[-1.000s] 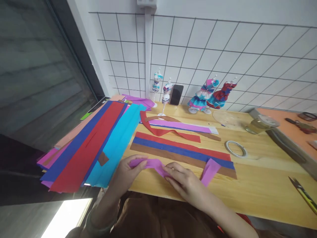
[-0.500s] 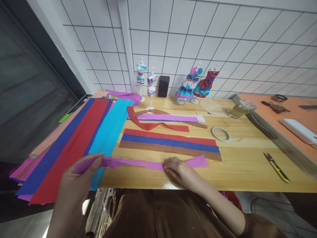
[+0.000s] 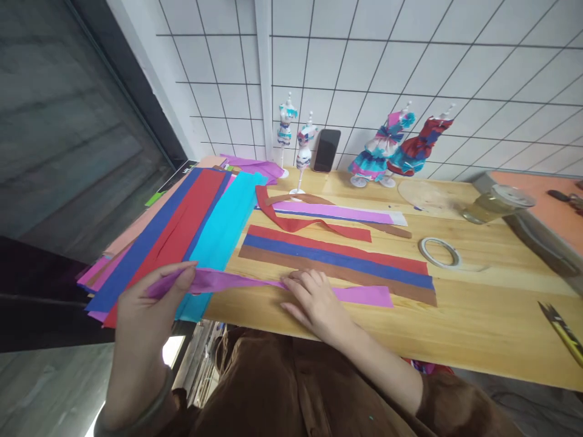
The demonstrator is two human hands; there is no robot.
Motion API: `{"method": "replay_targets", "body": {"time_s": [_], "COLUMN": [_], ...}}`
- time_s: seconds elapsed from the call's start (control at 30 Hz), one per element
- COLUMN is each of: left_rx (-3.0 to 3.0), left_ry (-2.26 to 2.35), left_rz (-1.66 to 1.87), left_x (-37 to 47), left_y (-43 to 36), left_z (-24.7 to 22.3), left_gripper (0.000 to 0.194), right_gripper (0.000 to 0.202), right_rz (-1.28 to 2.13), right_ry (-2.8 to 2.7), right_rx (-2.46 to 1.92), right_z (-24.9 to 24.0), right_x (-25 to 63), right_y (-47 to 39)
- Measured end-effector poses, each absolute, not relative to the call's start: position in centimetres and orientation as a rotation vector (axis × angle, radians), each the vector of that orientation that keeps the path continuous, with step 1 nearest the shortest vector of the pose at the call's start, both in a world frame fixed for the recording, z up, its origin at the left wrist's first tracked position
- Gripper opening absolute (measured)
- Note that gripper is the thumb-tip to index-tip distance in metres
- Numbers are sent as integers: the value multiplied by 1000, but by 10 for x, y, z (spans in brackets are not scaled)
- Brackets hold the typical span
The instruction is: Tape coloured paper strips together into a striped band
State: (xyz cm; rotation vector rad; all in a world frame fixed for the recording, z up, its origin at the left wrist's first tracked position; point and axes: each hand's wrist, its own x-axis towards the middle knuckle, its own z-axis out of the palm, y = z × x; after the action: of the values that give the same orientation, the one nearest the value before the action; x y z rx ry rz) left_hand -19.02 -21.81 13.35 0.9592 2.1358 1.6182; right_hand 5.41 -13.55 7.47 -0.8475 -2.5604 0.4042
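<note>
My left hand (image 3: 148, 318) pinches one end of a purple crepe paper strip (image 3: 364, 295) between thumb and fingers, above the left part of the wooden table. The strip runs rightward, narrow and twisted in the middle, and passes under my right hand (image 3: 321, 306). That hand rests on it with the fingers bent and the thumb apart. Beyond my right fingers, the strip's other end lies flat. Just behind it are red, blue and brown paper strips (image 3: 337, 254) side by side. Near my left hand, long red, blue and cyan crepe sheets (image 3: 223, 227) form a pile.
Small dress forms (image 3: 303, 149) stand by the tiled wall, two more wearing ruffled paper dresses (image 3: 376, 152). A phone (image 3: 327, 150) leans there. Rightward are a tape roll (image 3: 422, 250), a glass jar (image 3: 496, 203) and yellow snips (image 3: 565, 337). A loose red strip (image 3: 314, 224) lies mid-table.
The camera view has shifted, so the table things appear further right. My right hand has slid leftward along the purple strip, and its thumb has spread from the fingers. My left hand keeps its pinch.
</note>
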Motion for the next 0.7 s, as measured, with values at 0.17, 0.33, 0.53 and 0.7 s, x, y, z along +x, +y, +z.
{"method": "replay_targets", "body": {"time_s": [0.17, 0.33, 0.53, 0.7], "left_rx": [825, 806, 761, 730], "left_ry": [2025, 1848, 1769, 1779], "left_rz": [1810, 1869, 1753, 1611], "left_x": [-198, -216, -228, -232], "left_y": [-220, -212, -191, -173], "left_z": [142, 131, 106, 87], "left_gripper": [27, 23, 27, 38], "right_gripper": [29, 30, 41, 42], "right_rz": [656, 1056, 1630, 1705], "right_ry": [-2550, -2375, -2214, -2132], "right_rx": [-923, -1008, -1111, -1254], "right_z": [69, 74, 85, 78], "right_x": [44, 74, 116, 155], "right_y": [-125, -114, -107, -100]}}
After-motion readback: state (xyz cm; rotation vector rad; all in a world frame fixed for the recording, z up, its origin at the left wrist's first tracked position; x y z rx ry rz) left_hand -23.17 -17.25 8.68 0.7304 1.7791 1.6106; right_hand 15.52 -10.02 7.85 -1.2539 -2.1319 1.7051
